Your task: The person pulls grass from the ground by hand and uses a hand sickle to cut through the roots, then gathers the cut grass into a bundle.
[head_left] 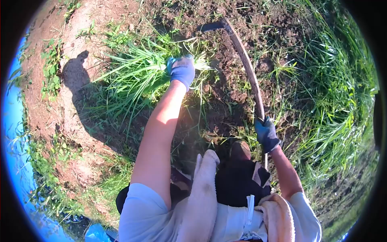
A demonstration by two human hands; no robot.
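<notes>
My left hand (181, 70), in a blue-grey work glove, is closed round a clump of long green grass (139, 70). The blades fan out to the left, and shorter stems and roots show on the right of the fist. In my right hand (267, 135), also gloved, is a long-handled hoe (249, 70), gripped partway along its wooden shaft. The hoe's dark blade (210, 26) lies at the far end, close to the soil beyond my left hand. The fisheye view makes the shaft look bent.
Dug brown soil (234, 86) with scattered weeds lies in front of me. Thick tall grass (338, 101) grows along the right side. Low leafy plants (50, 68) stand at the left, near a blue plastic bag (96, 234) at bottom left. My shoe (240, 150) is close to the hoe's shaft.
</notes>
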